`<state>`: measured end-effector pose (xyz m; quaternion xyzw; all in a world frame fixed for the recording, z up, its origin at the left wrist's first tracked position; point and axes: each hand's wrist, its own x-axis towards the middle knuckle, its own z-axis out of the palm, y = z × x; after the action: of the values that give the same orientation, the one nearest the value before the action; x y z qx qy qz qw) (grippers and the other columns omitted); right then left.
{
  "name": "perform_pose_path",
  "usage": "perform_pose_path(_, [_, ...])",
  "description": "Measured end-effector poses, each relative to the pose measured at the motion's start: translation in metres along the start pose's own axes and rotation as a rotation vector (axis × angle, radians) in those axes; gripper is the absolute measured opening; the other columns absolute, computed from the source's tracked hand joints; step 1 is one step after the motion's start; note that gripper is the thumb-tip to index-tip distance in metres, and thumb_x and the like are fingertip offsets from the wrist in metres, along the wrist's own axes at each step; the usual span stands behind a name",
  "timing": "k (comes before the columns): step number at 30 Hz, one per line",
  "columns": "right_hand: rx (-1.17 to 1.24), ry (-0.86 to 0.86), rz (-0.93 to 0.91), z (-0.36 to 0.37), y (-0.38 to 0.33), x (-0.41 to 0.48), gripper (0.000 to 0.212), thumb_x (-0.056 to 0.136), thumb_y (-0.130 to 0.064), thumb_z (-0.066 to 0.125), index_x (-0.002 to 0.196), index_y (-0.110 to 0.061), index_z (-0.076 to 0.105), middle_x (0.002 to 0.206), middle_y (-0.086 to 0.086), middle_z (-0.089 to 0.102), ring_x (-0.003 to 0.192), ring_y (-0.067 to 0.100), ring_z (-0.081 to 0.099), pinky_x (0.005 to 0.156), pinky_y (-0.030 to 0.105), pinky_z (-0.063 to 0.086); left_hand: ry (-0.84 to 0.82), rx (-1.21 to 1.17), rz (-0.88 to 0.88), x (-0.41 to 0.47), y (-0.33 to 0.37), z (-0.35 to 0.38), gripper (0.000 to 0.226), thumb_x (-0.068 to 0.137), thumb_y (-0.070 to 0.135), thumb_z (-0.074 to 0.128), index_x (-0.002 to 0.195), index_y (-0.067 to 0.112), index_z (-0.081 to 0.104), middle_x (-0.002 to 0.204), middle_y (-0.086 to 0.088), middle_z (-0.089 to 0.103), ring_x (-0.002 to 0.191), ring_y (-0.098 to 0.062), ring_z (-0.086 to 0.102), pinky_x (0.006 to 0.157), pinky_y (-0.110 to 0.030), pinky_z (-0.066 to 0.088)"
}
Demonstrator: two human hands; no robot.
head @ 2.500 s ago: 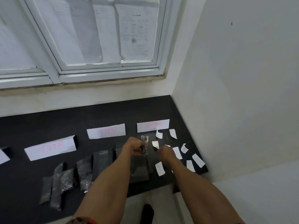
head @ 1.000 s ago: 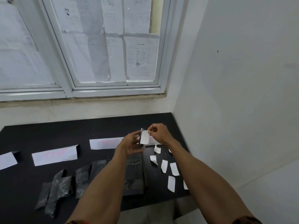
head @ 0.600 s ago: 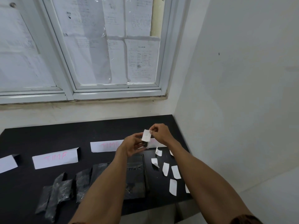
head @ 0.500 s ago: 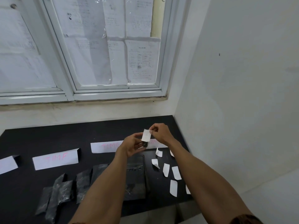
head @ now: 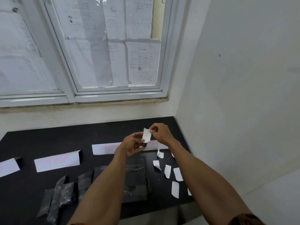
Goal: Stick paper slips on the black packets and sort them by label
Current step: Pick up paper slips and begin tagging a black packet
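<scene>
Above the black table (head: 48,140), my left hand (head: 132,145) grips a small black packet (head: 144,144), mostly hidden by a white paper slip (head: 146,135). My right hand (head: 159,133) pinches the top edge of that slip and holds it against the packet. Several loose white slips (head: 167,171) lie on the table to the right, under my right forearm. More black packets (head: 63,194) lie in a row near the front edge, left of my left arm. Larger white label cards with pink writing (head: 56,160) stand in a row further back.
A white wall (head: 235,111) closes the table's right side and a papered window (head: 113,54) sits behind it. A dark flat pouch (head: 138,181) lies under my left forearm. The table's front edge (head: 154,210) runs just below the packets.
Both hands rose from the table with the packet and a slip. Over the last second the slip has been held against the packet; the view shifted slightly.
</scene>
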<state>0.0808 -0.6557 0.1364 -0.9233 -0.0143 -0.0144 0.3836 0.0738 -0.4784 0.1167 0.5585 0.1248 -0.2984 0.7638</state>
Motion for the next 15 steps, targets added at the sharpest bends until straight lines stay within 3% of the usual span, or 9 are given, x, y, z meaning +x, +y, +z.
perform_pose_path(5, [0.011,0.039,-0.006,0.001,-0.001,-0.008,0.023,0.086,-0.012,0.065,0.109,-0.011,0.066,0.099,0.006,0.069,0.083,0.01,0.061,0.079,0.027,0.057,-0.003,-0.028,0.013,-0.002,-0.001,0.003,0.04,0.083,-0.012,0.06,0.112,0.016,0.059,0.106,-0.02,0.067,0.095,-0.033,0.068,0.07,-0.044,0.06])
perform_pose_path(8, [0.08,0.059,-0.012,0.003,-0.005,-0.015,0.046,0.084,-0.017,0.07,0.127,-0.018,0.053,0.103,0.004,0.064,0.078,0.011,0.062,0.075,0.022,0.054,-0.009,-0.041,0.015,-0.003,-0.001,0.004,0.033,0.084,-0.013,0.057,0.104,0.013,0.055,0.107,-0.023,0.064,0.093,-0.034,0.067,0.07,-0.045,0.06])
perform_pose_path(10, [0.132,0.052,-0.023,0.004,-0.007,-0.02,0.039,0.082,-0.018,0.073,0.117,-0.02,0.055,0.109,0.003,0.062,0.075,0.009,0.064,0.071,0.018,0.054,-0.015,-0.043,0.035,-0.005,-0.002,0.004,0.028,0.087,-0.013,0.054,0.1,0.011,0.058,0.111,-0.025,0.063,0.096,-0.036,0.067,0.072,-0.045,0.06])
perform_pose_path(13, [0.218,0.003,-0.013,0.005,-0.007,-0.026,0.029,0.079,-0.018,0.076,0.104,-0.019,0.062,0.105,0.001,0.068,0.077,0.007,0.068,0.079,0.031,0.06,-0.041,-0.049,0.062,-0.007,-0.002,0.003,0.04,0.089,-0.014,0.049,0.109,0.014,0.069,0.114,-0.023,0.062,0.103,-0.038,0.065,0.079,-0.046,0.059])
perform_pose_path(15, [0.256,-0.047,0.01,0.004,-0.006,-0.029,0.035,0.077,-0.015,0.077,0.109,-0.019,0.066,0.107,0.003,0.07,0.089,0.014,0.069,0.085,0.035,0.058,-0.062,-0.064,0.058,-0.009,-0.001,0.003,0.045,0.089,-0.015,0.047,0.112,0.016,0.07,0.116,-0.021,0.062,0.106,-0.04,0.063,0.082,-0.047,0.059])
